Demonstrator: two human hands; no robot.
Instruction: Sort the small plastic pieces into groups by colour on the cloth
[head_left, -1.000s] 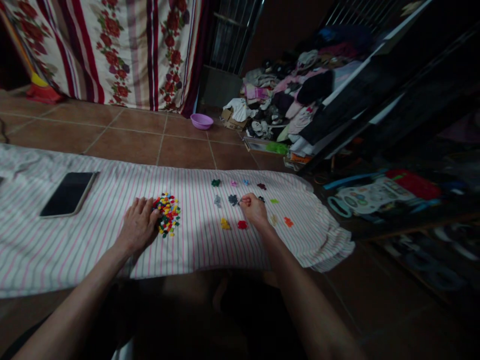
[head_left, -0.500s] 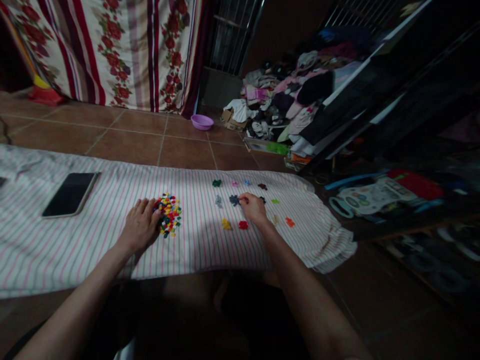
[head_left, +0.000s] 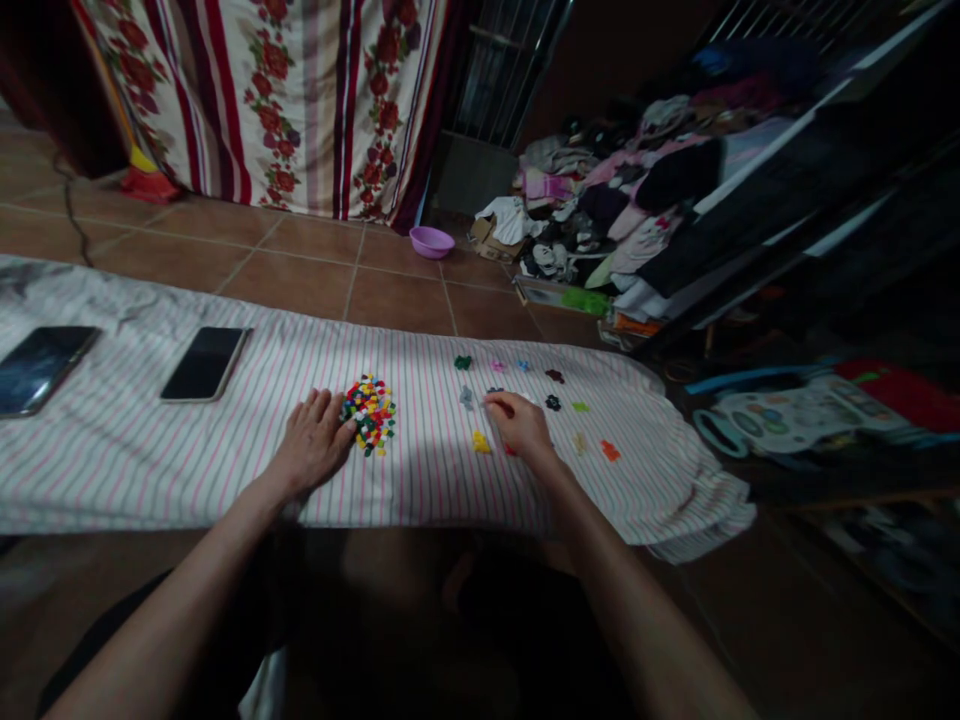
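My left hand (head_left: 315, 438) lies flat on the striped cloth with its fingers out, the thumb touching the edge of a heap of small mixed-colour pieces (head_left: 369, 414). My right hand (head_left: 523, 428) is closed in a pinch over the small sorted piles; whatever its fingertips hold is too small to make out. Under it are a dark grey pile, mostly covered, and a red pile, partly covered. Close by on the left are a light grey pile (head_left: 466, 398) and a yellow pile (head_left: 481, 441). A black pile (head_left: 553, 402) sits to its right.
Dark green (head_left: 463, 362), pink (head_left: 498, 366), blue (head_left: 523, 366) and brown (head_left: 555, 376) piles form the far row. Lime (head_left: 580, 407), beige (head_left: 579, 443) and orange (head_left: 610, 451) piles lie right. Two phones, one black (head_left: 206, 364), rest left on the striped cloth (head_left: 427, 490).
The view has swung left, bringing a second phone into sight. My right hand has shifted slightly nearer, now covering most of the dark grey pile and part of the red one. My left hand stays by the heap.
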